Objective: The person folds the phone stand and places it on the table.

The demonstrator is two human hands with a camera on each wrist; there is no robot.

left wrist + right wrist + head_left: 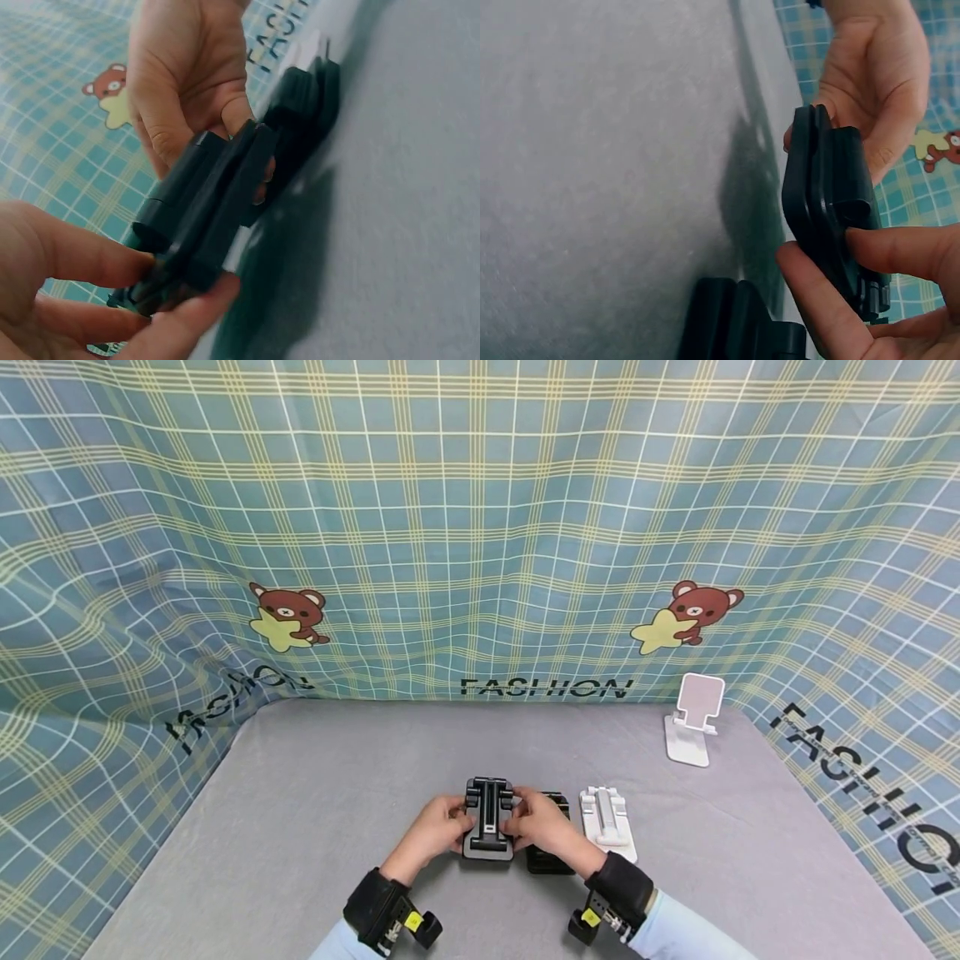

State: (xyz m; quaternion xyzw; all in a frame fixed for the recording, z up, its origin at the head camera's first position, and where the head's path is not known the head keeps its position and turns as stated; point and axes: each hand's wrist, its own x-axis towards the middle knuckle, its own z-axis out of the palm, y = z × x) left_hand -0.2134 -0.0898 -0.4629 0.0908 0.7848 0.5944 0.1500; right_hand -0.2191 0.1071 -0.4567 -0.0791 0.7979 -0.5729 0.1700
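Note:
Between both hands is a folded black phone stand (489, 842), raised just above the table with its hinged side facing up. My left hand (441, 823) pinches its left edge between thumb and fingers. At the opposite edge my right hand (542, 822) holds it the same way. The left wrist view shows the stand (202, 199) edge-on, its layers folded flat together. Under my right hand and forearm lies a second folded black phone stand (550, 862), partly hidden. In the right wrist view that second stand (727, 322) appears at the bottom edge.
A folded white phone stand (609, 827) lies right of the second black one. Farther back on the right, an unfolded white phone stand (686, 747) stands upright with its pinkish plate raised. Plaid cloth (480, 527) hangs behind and beside the grey table (315, 777).

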